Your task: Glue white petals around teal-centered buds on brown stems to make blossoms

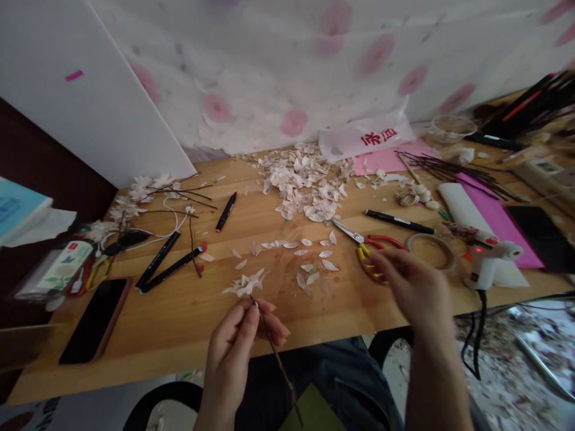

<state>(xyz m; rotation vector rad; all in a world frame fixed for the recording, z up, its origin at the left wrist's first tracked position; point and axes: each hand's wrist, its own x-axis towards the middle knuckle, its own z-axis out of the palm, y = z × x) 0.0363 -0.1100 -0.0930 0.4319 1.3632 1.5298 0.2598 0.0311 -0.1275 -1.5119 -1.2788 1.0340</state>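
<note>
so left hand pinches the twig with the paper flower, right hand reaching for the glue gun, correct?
Not quite. In the head view the right hand is over the scissors, not the glue gun. The left hand does pinch the twig with the paper flower.

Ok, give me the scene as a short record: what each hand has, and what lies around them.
left hand: pinches a thin twig with a paper flower at its tip
right hand: holds nothing, reaching over the scissors
loose petals: spread on the wooden table between the hands
glue gun: right of the right hand
phone: table's left edge
</note>
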